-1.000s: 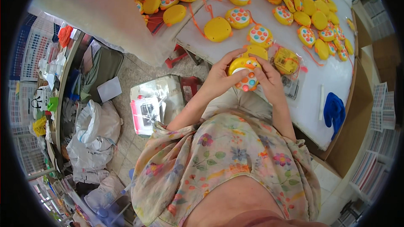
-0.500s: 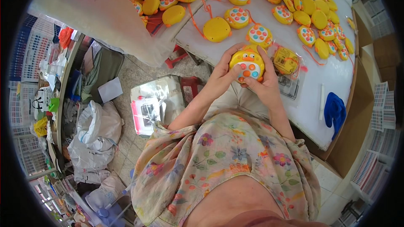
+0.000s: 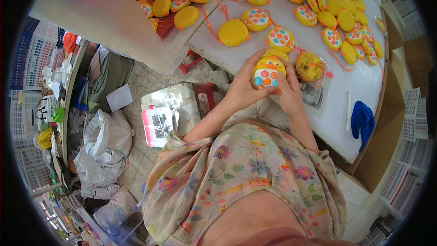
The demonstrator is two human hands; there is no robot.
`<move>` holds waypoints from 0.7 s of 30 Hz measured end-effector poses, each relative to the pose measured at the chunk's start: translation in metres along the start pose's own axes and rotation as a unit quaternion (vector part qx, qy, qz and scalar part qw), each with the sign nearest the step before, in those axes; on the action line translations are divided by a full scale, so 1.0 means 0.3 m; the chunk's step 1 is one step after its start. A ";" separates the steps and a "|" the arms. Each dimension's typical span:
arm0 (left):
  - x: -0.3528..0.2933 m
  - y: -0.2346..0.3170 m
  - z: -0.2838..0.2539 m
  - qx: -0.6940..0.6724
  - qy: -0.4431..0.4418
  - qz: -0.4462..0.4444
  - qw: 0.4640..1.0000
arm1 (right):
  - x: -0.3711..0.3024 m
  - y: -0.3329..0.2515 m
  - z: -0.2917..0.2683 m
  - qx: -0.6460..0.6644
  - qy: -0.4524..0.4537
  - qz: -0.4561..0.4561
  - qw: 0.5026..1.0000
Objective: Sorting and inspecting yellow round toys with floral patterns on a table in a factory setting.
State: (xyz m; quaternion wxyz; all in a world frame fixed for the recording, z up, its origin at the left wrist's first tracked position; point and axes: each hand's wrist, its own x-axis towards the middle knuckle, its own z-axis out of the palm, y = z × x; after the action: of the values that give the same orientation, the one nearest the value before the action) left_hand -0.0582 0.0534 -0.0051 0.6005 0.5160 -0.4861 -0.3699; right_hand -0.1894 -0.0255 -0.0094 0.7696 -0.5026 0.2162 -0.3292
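1. Cupping a yellow duck-faced toy point(image 3: 267, 74) from both sides, the left hand point(image 3: 243, 86) and right hand point(image 3: 291, 93) share one snug grip, full of that toy.
2. Compared with half a second ago, the left thumb has slid from the left buttons to the near edge, while the right thumb has climbed to the right side. The toy has also tipped a little to the right. I'd judge it is being shifted about in the fingers, not let go.
3. It sits above the near edge of the white surface point(image 3: 334, 125), just left of a bagged yellow toy point(image 3: 309, 67).
4. Its eyes and beak point far and slightly right, its buttons toward the person. The head-to-base line runs roughly far to near; with the outline nearly round and fingers covering the rim, I can't tell the long axis surely.
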 end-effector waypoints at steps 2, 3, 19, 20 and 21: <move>0.004 0.002 -0.005 0.023 0.001 -0.015 1.000 | 0.001 -0.007 0.002 0.035 -0.013 0.011 0.999; 0.004 0.008 -0.003 -0.006 0.000 -0.013 1.000 | 0.003 -0.009 0.003 0.062 -0.020 0.006 0.998; 0.064 0.017 -0.095 0.139 0.054 -0.012 0.989 | 0.143 -0.110 -0.147 -0.025 0.139 -0.139 0.980; 0.087 -0.017 -0.123 0.246 0.098 0.060 0.962 | 0.164 -0.166 -0.138 0.106 0.136 -0.217 0.961; 0.111 -0.039 -0.138 0.246 0.100 0.059 0.962 | 0.180 -0.217 -0.119 0.091 0.152 -0.259 0.949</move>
State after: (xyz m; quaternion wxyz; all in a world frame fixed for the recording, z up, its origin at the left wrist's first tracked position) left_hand -0.0092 0.0302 -0.0096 0.5216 0.6523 -0.5292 -0.1496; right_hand -0.1946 -0.1052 0.0360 0.6580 -0.4132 0.1619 -0.6083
